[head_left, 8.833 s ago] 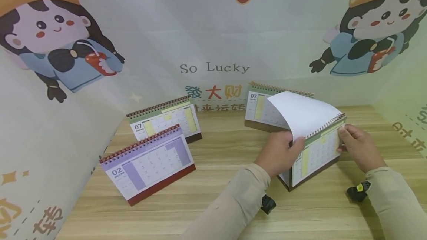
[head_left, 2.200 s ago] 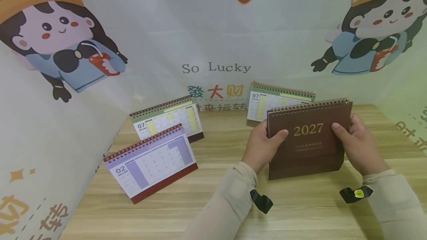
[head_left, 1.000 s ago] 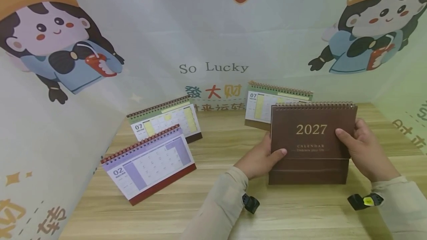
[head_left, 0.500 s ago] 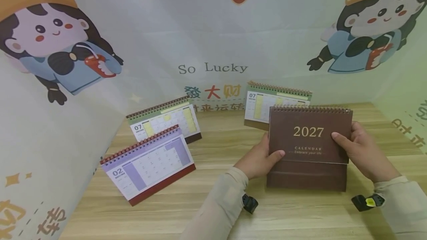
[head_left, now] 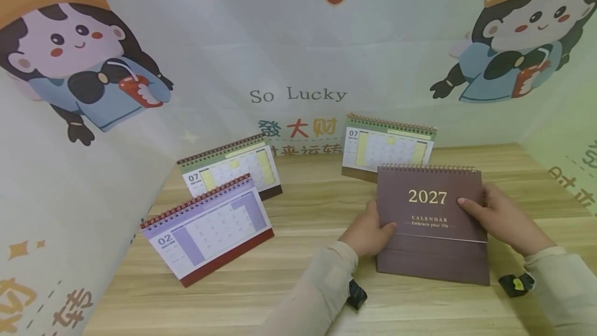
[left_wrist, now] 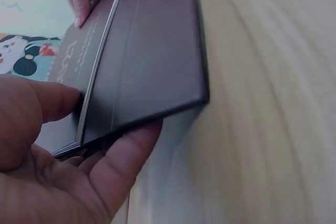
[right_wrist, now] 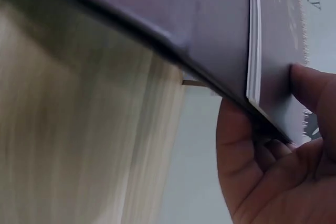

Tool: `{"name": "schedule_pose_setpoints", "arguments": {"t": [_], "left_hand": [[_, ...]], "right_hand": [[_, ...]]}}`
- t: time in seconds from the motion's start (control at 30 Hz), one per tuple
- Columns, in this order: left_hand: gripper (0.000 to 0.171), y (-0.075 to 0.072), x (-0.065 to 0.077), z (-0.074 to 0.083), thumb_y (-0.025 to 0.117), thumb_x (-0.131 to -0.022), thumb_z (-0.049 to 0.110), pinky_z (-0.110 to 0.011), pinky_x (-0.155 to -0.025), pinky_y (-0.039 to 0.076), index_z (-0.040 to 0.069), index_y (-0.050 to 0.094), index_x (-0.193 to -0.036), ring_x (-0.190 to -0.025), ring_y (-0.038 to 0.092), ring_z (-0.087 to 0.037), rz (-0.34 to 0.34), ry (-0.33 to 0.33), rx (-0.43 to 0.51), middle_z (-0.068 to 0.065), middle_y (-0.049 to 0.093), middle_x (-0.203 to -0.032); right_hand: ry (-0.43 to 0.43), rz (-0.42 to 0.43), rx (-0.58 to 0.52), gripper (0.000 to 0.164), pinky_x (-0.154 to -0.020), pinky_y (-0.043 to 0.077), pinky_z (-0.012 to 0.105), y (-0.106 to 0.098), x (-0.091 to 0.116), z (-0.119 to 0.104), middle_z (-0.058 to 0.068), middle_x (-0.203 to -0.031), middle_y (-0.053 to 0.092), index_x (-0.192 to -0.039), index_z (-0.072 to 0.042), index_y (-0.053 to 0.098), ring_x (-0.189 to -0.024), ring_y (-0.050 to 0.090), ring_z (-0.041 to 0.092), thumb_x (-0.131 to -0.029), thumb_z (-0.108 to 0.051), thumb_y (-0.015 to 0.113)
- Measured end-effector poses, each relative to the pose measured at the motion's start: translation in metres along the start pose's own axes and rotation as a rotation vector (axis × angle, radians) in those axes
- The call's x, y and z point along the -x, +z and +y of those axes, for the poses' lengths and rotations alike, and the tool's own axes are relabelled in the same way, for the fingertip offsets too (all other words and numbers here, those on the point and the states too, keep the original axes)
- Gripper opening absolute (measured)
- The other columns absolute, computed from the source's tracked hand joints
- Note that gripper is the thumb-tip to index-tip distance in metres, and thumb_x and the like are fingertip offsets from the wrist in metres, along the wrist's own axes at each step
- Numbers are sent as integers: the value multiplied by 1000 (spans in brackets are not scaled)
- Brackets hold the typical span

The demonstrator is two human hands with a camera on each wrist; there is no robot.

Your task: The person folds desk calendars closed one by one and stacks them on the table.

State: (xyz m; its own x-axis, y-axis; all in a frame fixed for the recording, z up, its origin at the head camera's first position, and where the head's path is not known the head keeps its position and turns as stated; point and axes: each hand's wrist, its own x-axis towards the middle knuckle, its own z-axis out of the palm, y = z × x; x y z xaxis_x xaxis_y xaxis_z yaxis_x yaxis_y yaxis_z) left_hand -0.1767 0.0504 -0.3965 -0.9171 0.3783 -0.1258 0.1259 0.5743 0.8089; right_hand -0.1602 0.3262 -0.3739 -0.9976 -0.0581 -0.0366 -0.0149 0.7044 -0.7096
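A brown spiral-bound desk calendar (head_left: 429, 211) with "2027" in gold on its cover leans back at the right of the head view. My left hand (head_left: 370, 229) grips its left edge, thumb on the cover and fingers behind. On the opposite edge my right hand (head_left: 510, 219) pinches it the same way, a little higher up. The left wrist view shows the calendar's lower panel (left_wrist: 157, 51) close over the wood, with my left fingers curled beneath. In the right wrist view the white page edges (right_wrist: 254, 40) show between cover and stand.
Behind the brown calendar stands a green calendar (head_left: 387, 147) marked 07. To the left, a purple calendar (head_left: 214, 232) marked 02 stands before another green calendar (head_left: 233, 165). A printed cloth backdrop (head_left: 214, 30) encloses the wooden table (head_left: 233, 305) at the back and sides.
Earlier a page was being turned over; now the brown cover faces forward. In the last second both hands have lowered the calendar toward me and tilted it further back.
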Motion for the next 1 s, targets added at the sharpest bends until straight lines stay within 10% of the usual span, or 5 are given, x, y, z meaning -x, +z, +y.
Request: {"name": "schedule_pose_setpoints", "arguments": {"t": [0.6, 1.0], "left_hand": [[51, 16, 1, 9, 77, -86, 36, -31, -78, 51, 3, 58, -119, -88, 63, -18, -23, -50, -333, -7, 66, -99], [71, 19, 0, 12, 80, -83, 41, -27, -84, 50, 3, 51, -136, -98, 63, -16, -66, -67, -457, -6, 68, -113]], "right_hand": [[37, -88, 165, 47, -65, 47, 37, -3, 0, 27, 16, -85, 60, -108, 19, 47, -76, 57, 24, -103, -26, 55], [15, -129, 279, 48, -67, 47, 40, -4, -3, 37, 13, -83, 62, -102, 17, 55, -76, 56, 25, -98, -30, 63]]}}
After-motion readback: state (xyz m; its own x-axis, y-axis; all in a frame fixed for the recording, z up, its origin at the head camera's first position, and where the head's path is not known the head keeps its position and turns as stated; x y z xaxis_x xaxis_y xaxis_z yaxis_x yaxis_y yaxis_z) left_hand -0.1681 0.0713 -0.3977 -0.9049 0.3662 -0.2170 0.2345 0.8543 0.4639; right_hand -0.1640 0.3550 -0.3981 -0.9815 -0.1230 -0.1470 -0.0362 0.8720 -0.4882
